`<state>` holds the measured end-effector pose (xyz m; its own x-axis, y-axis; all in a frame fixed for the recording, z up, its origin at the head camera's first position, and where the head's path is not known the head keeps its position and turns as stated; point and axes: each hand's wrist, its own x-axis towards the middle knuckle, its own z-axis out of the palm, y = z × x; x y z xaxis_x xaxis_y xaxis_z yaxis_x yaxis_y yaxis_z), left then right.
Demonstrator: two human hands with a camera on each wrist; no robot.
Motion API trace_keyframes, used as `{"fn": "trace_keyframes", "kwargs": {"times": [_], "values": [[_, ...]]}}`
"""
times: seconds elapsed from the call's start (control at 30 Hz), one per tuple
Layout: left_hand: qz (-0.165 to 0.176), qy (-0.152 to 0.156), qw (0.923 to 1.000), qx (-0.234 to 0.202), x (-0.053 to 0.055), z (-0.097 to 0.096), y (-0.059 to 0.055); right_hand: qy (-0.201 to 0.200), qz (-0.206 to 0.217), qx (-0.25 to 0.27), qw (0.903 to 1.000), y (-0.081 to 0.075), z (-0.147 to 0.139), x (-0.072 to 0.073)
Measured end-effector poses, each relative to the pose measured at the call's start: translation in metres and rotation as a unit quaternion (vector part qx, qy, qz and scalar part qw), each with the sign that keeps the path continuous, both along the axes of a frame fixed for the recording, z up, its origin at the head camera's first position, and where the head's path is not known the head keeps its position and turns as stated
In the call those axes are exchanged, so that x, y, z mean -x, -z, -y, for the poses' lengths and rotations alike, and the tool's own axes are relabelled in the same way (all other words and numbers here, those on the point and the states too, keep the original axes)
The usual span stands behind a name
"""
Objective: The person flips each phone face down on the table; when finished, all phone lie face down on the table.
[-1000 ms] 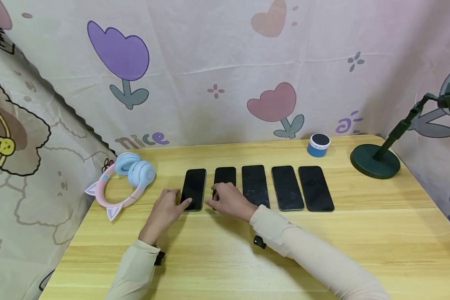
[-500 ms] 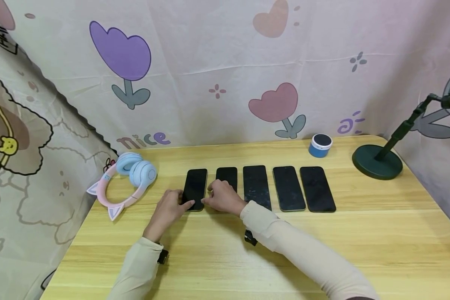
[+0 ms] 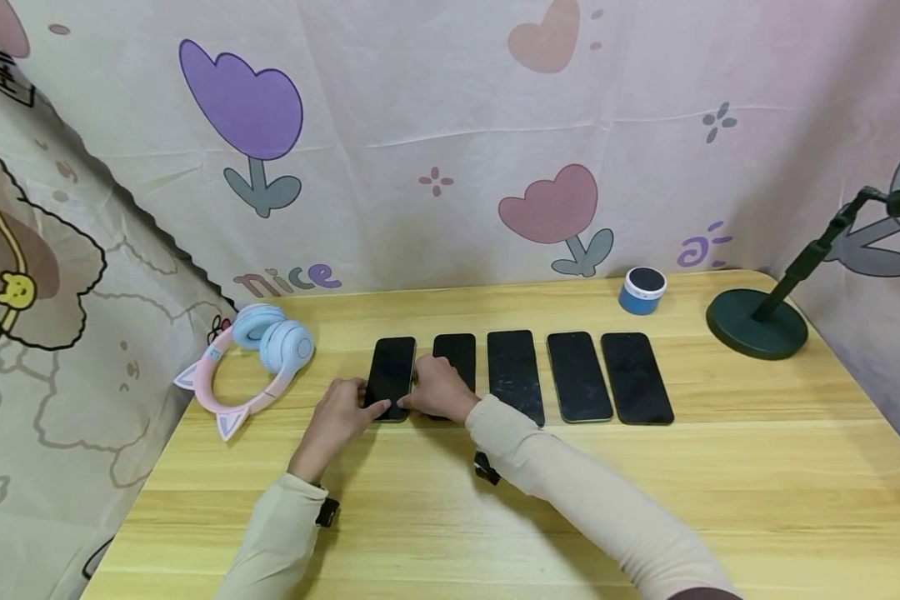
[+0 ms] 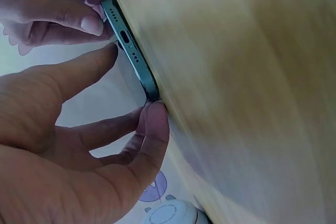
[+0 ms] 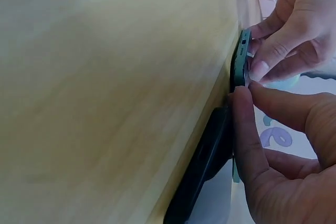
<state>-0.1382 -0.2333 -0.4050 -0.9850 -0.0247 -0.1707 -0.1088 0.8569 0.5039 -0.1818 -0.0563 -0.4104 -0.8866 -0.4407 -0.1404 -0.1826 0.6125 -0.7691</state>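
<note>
Several black-screened smartphones lie in a row on the wooden table. At the leftmost smartphone (image 3: 392,367), my left hand (image 3: 336,418) holds the lower left side, its thumb over the screen and its fingers along the edge. From the other side my right hand (image 3: 441,388) pinches the lower right edge of that phone, reaching over the second smartphone (image 3: 461,357) and partly hiding it. In the left wrist view the phone's bottom edge (image 4: 131,53) is greenish with a charging port, between my two hands. The right wrist view has my right fingertips (image 5: 242,98) at its corner.
Further right lie a third smartphone (image 3: 515,375), a fourth (image 3: 579,377) and one more phone (image 3: 637,379). Pink and blue cat-ear headphones (image 3: 283,346) lie on the left. A small blue speaker (image 3: 642,292) and a dark green lamp (image 3: 757,323) stand at the back right.
My right hand has moved left from over the second smartphone to the leftmost one's right edge. My left hand has stayed at that phone's left side. The phones have kept their places.
</note>
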Motion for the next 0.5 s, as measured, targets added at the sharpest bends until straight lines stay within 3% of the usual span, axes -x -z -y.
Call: {"fn": "trace_keyframes", "kwargs": {"times": [0.2,0.5], "values": [[0.011,-0.018,0.9997,-0.01,0.0,-0.0004,0.0008,0.004,-0.008,-0.022,0.9997,-0.0009,0.0037,-0.0012],[-0.008,-0.027,0.9996,-0.005,-0.0012,-0.0012,0.0011,0.009,-0.011,-0.029,0.9995,-0.0033,0.0063,-0.0025]]}}
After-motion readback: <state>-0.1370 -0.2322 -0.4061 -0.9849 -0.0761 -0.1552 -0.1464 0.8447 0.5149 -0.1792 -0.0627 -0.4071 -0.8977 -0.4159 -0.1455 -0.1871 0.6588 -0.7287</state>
